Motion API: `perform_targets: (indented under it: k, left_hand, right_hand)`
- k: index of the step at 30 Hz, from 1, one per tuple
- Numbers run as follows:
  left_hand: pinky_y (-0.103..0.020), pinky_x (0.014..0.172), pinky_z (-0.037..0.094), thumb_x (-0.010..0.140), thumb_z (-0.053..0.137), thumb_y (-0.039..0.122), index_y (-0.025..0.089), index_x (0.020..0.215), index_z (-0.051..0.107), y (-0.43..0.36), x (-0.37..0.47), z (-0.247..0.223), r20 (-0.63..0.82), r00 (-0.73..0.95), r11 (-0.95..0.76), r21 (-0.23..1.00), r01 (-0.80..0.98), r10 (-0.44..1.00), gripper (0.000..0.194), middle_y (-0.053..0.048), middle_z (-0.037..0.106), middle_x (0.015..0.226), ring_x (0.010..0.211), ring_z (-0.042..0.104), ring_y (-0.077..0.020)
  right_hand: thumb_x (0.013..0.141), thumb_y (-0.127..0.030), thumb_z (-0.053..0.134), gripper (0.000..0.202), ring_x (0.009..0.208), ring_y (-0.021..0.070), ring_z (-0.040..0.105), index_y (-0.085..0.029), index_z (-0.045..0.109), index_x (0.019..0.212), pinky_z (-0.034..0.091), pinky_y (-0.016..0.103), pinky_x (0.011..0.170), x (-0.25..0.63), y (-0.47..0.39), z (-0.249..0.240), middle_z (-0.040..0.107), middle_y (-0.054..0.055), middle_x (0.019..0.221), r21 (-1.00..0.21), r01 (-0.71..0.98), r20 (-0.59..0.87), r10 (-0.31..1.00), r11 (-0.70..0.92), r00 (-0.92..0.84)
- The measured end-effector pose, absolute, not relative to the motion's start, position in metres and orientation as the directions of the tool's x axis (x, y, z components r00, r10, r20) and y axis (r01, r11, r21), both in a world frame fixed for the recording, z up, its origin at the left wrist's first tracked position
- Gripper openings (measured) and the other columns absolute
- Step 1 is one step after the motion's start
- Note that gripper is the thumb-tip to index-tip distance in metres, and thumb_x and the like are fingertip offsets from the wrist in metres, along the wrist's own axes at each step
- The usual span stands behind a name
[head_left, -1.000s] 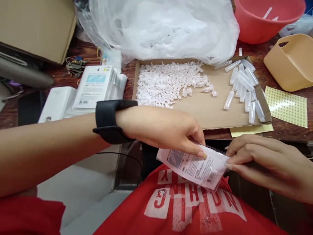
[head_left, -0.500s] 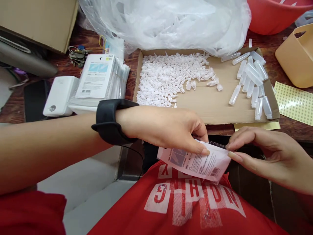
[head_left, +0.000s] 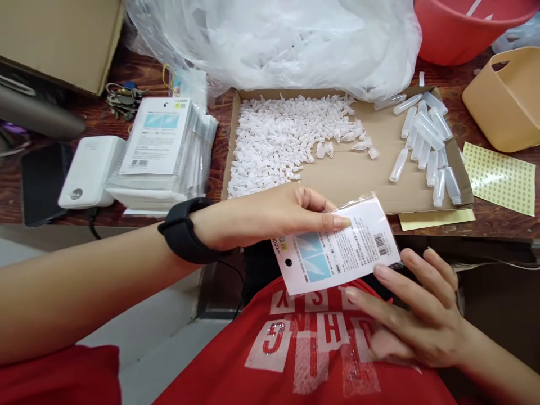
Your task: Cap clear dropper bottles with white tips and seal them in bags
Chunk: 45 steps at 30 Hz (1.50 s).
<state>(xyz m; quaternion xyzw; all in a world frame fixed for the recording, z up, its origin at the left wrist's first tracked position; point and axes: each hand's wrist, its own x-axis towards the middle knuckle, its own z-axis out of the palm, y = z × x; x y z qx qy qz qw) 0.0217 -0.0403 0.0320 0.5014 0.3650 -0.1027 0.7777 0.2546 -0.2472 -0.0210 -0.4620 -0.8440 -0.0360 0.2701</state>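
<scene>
My left hand (head_left: 291,216), with a black band on its wrist, grips a printed card in a clear sleeve (head_left: 341,256) between thumb and fingers. The card lies tilted above my lap, its barcode to the right and a small black hole at its lower left. Close to the card's right end is my right hand (head_left: 417,315), fingers spread, a fingertip at the card's lower right edge. Behind the hands, a shallow cardboard tray (head_left: 350,180) holds a heap of small white nozzle tips (head_left: 274,143) on the left and several clear plastic tubes (head_left: 426,132) on the right.
Left of the tray are a stack of sleeved cards (head_left: 156,140), a white power bank (head_left: 90,171), a dark phone (head_left: 44,183) and keys (head_left: 122,100). A large plastic bag (head_left: 278,45) lies behind. Rightward stand a red tub (head_left: 459,34), a tan bin (head_left: 506,101) and a yellow sticker sheet (head_left: 498,177).
The sleeved card has turned and risen, its barcode end now pointing up and to the right. My right hand has let go of the sleeve's edge, dropped lower and spread its fingers.
</scene>
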Motion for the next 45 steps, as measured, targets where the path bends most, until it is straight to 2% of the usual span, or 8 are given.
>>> perform_targets:
  k: [3,6,9,14,25,32,38,45]
  left_hand:
    - [-0.020,0.067,0.053,0.096,0.075,0.039,0.024,0.093,0.086,-0.045,0.024,0.032,-0.660,0.724,0.383,0.733,0.562,0.200,0.019,0.000,0.081,0.083,0.067,0.071,-0.0123]
    - [-0.018,0.065,0.049,0.095,0.074,0.041,0.022,0.093,0.085,-0.052,0.026,0.036,-0.631,0.745,0.224,0.775,0.591,0.217,0.022,0.000,0.080,0.085,0.070,0.068,-0.0113]
    - [-0.017,0.059,0.043,0.095,0.072,0.042,0.022,0.094,0.085,-0.057,0.027,0.039,-0.619,0.752,0.086,0.782,0.618,0.226,0.024,0.001,0.079,0.084,0.068,0.064,-0.0105]
    - [-0.019,0.054,0.038,0.094,0.069,0.043,0.022,0.096,0.084,-0.059,0.025,0.039,-0.619,0.758,0.019,0.777,0.630,0.205,0.026,0.002,0.077,0.080,0.065,0.060,-0.0105]
    - [-0.019,0.049,0.035,0.092,0.072,0.036,0.023,0.084,0.084,-0.058,0.024,0.040,-0.596,0.770,0.039,0.795,0.605,0.228,0.019,0.005,0.074,0.069,0.055,0.055,-0.0082]
    - [-0.017,0.050,0.041,0.094,0.071,0.037,0.023,0.091,0.084,-0.058,0.023,0.039,-0.625,0.755,0.060,0.777,0.627,0.197,0.019,0.003,0.077,0.076,0.062,0.062,-0.0104]
    - [-0.018,0.044,0.034,0.094,0.071,0.037,0.024,0.087,0.084,-0.058,0.023,0.040,-0.613,0.756,0.001,0.777,0.630,0.230,0.020,0.006,0.071,0.066,0.052,0.053,-0.0076]
    - [-0.018,0.044,0.036,0.095,0.067,0.043,0.025,0.093,0.084,-0.056,0.022,0.041,-0.631,0.746,-0.060,0.754,0.654,0.212,0.025,0.005,0.075,0.071,0.055,0.058,-0.0098]
  right_hand:
    - [0.105,-0.052,0.057,0.036,0.128,0.0334,0.064,-0.041,0.072,0.137,0.048,0.054,0.115,0.265,-0.236,0.002,0.075,0.005,0.125,-0.474,0.767,0.444,0.869,0.433,-0.216]
    - [0.101,-0.030,0.069,0.030,0.123,0.0277,0.066,-0.040,0.072,0.129,0.053,0.046,0.108,0.273,-0.216,0.021,0.073,0.003,0.126,-0.779,0.599,0.220,0.975,0.185,-0.016]
    - [0.098,-0.030,0.075,0.017,0.116,0.0221,0.068,-0.036,0.073,0.114,0.055,0.036,0.099,0.272,-0.198,0.026,0.073,0.001,0.118,-0.881,0.469,0.032,0.996,0.067,-0.082]
    - [0.095,-0.026,0.079,0.012,0.107,0.0216,0.067,-0.033,0.071,0.100,0.054,0.035,0.095,0.267,-0.185,0.020,0.072,0.001,0.110,-0.875,0.477,-0.013,0.978,0.090,-0.208]
    - [0.094,-0.024,0.078,0.013,0.100,0.0227,0.069,-0.033,0.071,0.100,0.053,0.038,0.088,0.265,-0.175,0.022,0.074,0.001,0.105,-0.815,0.560,0.000,0.966,0.150,-0.259]
    - [0.092,-0.026,0.080,0.012,0.099,0.0236,0.070,-0.032,0.071,0.097,0.054,0.039,0.087,0.264,-0.174,0.023,0.075,0.002,0.102,-0.814,0.564,-0.019,0.963,0.142,-0.270]
    - [0.091,-0.027,0.081,0.010,0.095,0.0219,0.071,-0.031,0.072,0.092,0.056,0.038,0.083,0.263,-0.170,0.022,0.075,0.001,0.098,-0.815,0.561,-0.014,0.963,0.144,-0.268]
    - [0.092,-0.025,0.080,0.010,0.095,0.0193,0.071,-0.029,0.071,0.093,0.054,0.034,0.083,0.263,-0.166,0.023,0.075,0.001,0.099,-0.803,0.565,0.008,0.952,0.189,-0.306]
